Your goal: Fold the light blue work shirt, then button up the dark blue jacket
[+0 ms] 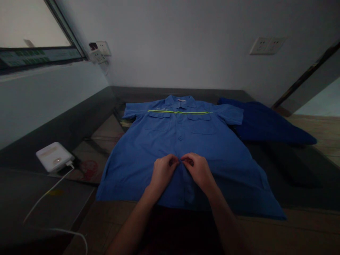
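Note:
A blue short-sleeved work shirt (164, 141) lies spread out front side up, its collar at the far end and a yellow-green stripe across the chest above two flap pockets. My left hand (164, 170) pinches the front placket of the shirt from the left, thumb and forefinger together. From the right, my right hand (198, 168) pinches the same placket, its fingertips almost touching the left ones. A button (180, 138) shows on the placket above my hands. Whatever small part sits between the fingertips is hidden.
The shirt rests on a dark table (281, 170). A darker blue folded cloth (268, 122) lies at the right. On the left sits a white box-shaped device (55, 156) with a white cable (50, 189). Wall sockets (267, 46) are on the back wall.

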### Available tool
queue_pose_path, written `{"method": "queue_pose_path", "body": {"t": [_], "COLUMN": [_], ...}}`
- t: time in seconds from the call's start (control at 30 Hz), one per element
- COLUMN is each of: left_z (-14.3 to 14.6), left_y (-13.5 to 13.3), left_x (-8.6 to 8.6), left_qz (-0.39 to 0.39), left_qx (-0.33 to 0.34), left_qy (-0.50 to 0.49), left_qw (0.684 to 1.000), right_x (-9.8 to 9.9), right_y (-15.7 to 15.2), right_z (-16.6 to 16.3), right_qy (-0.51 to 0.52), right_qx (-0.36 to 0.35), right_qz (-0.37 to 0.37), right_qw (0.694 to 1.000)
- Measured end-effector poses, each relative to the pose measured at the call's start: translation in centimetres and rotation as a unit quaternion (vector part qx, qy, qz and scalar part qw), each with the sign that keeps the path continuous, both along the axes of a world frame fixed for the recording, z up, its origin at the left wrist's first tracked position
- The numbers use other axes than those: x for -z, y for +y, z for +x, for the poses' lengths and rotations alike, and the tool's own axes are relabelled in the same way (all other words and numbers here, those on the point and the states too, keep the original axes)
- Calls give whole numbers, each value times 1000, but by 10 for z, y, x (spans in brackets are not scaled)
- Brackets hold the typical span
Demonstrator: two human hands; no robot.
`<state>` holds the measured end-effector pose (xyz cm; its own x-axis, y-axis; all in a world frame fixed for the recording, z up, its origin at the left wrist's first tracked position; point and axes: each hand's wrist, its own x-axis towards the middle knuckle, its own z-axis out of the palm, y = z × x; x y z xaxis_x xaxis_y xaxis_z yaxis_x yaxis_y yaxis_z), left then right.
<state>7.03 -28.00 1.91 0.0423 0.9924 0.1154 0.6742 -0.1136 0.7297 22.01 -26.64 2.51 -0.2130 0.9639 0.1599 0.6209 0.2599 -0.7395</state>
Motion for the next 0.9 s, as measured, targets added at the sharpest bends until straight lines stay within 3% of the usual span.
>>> {"method": "queue_pose_path", "body": {"t": [0.37, 0.67, 0.9], "left_z": [-2, -4, -4], "left_y": [0, 0, -1], "left_x": [3, 2, 0], "left_qz": [6, -12, -41], "left_qx": [-16, 4, 6], "left_qy": [-96, -136, -173], "left_qw": [995, 991, 984], "right_x": [-6, -13, -12], "right_y": [4, 16, 11], "right_z": [-3, -1, -7], "right_qy": [-45, -116, -179], "right_qx": [-29, -110, -89], "right_qz": [9, 24, 49], "right_qw": [999, 987, 979]}}
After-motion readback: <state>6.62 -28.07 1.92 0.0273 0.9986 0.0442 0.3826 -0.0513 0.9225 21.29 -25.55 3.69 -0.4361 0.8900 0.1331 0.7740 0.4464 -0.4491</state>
